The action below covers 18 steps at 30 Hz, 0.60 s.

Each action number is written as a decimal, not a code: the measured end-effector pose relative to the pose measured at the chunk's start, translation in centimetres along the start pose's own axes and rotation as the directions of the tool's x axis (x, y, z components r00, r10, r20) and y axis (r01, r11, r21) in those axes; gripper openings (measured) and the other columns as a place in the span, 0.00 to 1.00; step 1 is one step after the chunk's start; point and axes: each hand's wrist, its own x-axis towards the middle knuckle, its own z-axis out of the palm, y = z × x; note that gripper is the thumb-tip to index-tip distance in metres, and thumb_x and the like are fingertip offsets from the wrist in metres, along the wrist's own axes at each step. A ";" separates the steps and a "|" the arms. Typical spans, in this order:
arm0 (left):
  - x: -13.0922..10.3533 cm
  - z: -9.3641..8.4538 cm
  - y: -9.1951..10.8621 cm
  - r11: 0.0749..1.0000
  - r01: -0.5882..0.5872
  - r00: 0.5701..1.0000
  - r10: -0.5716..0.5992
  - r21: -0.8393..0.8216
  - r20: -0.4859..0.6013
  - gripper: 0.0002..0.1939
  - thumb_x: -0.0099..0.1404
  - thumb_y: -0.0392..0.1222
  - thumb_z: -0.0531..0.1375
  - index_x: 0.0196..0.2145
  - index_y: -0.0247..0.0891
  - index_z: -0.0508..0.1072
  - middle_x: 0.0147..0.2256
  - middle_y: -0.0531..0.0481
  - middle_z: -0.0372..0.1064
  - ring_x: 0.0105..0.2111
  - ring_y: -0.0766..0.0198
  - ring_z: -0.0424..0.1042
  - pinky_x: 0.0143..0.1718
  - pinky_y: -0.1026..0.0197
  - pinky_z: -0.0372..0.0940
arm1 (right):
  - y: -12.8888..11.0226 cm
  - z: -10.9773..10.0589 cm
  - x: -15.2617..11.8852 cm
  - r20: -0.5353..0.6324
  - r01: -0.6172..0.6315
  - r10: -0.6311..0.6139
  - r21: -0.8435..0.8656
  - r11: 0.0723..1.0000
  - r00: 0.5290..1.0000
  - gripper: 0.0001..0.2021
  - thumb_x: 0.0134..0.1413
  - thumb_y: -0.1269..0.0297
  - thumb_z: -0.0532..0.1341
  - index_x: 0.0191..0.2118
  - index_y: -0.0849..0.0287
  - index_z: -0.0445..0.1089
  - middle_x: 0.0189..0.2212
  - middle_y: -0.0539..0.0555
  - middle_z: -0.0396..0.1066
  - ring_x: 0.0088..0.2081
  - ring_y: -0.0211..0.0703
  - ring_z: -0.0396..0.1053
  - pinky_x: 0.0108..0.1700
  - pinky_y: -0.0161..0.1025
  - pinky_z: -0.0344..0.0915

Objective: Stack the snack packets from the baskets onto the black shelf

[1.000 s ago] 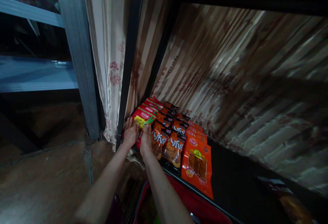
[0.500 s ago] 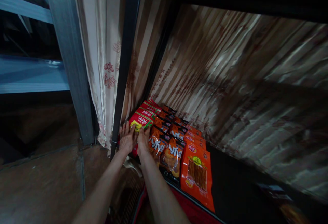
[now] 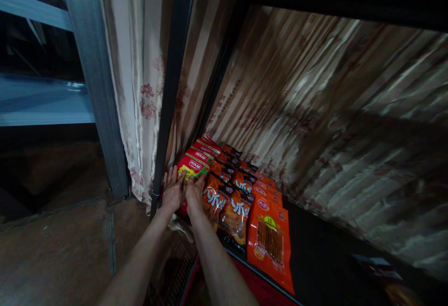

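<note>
A red snack bag (image 3: pixel 194 164) with yellow and green print lies at the front of a row of matching red bags at the shelf's left end. My left hand (image 3: pixel 173 190) rests on its left side, fingers stretched out and apart. On the bag's lower right part lies my right hand (image 3: pixel 193 193), its fingers extended over the surface, not wrapped round it. Right beside that hand are black-and-orange snack bags (image 3: pixel 213 197) in two rows. Beyond them stands a row of orange bags (image 3: pixel 269 238) with a clear window showing brown sticks.
A dark metal post (image 3: pixel 172 77) rises just left of the bags. Pleated, patterned curtain cloth (image 3: pixel 297 100) hangs behind the black shelf (image 3: pixel 315 250). A dark packet (image 3: pixel 380 268) lies at lower right. Below my arms is a plastic basket (image 3: pixel 173 280). Blue-grey shelving (image 3: pixel 45 100) stands left.
My hands stay on the red bag, with the right fingers drawn back very slightly. The view has shifted a little; the bags keep their places.
</note>
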 end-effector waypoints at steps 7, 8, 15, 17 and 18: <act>-0.2 0.6 -0.7 1.000 -0.007 1.000 0.007 -0.006 0.007 0.25 0.64 0.38 0.52 0.59 0.39 0.62 0.63 0.39 0.50 0.64 0.49 0.46 0.62 0.42 0.47 | -3.5 -0.7 -0.9 -0.018 0.047 -0.047 -0.017 0.999 0.999 0.33 0.58 0.60 0.46 0.65 0.75 0.44 0.67 0.66 0.38 0.68 0.52 0.30 0.65 0.55 0.38; -0.2 0.6 -0.7 1.000 -0.014 1.000 0.014 -0.002 0.008 0.25 0.64 0.38 0.52 0.59 0.39 0.62 0.63 0.39 0.50 0.64 0.48 0.46 0.62 0.42 0.47 | -3.6 -0.9 -0.6 -0.017 0.099 -0.100 -0.035 0.994 0.995 0.32 0.58 0.61 0.46 0.65 0.75 0.44 0.67 0.66 0.37 0.68 0.52 0.30 0.65 0.55 0.37; -0.1 -0.2 0.7 0.999 -0.050 0.996 0.051 0.021 -0.073 0.23 0.67 0.40 0.49 0.57 0.35 0.64 0.62 0.37 0.53 0.64 0.50 0.47 0.62 0.41 0.46 | -3.3 -4.0 5.0 0.010 0.303 -0.321 -0.351 0.886 0.947 0.29 0.57 0.65 0.48 0.62 0.75 0.51 0.66 0.69 0.42 0.67 0.54 0.35 0.65 0.53 0.42; 0.0 -0.3 1.2 0.998 -0.056 0.995 0.058 0.024 -0.085 0.22 0.67 0.40 0.49 0.57 0.34 0.64 0.61 0.38 0.55 0.64 0.51 0.48 0.63 0.41 0.46 | -3.2 -5.2 7.1 0.042 0.312 -0.329 -0.453 0.835 0.943 0.27 0.56 0.69 0.49 0.60 0.77 0.55 0.64 0.71 0.48 0.67 0.56 0.40 0.64 0.51 0.44; 0.1 -0.4 1.3 0.998 -0.058 0.994 0.060 0.023 -0.092 0.22 0.67 0.41 0.49 0.57 0.34 0.65 0.61 0.39 0.56 0.64 0.51 0.48 0.63 0.41 0.46 | -3.2 -5.8 8.2 0.044 0.303 -0.324 -0.495 0.815 0.945 0.26 0.55 0.70 0.50 0.60 0.77 0.56 0.63 0.71 0.51 0.66 0.56 0.43 0.64 0.50 0.45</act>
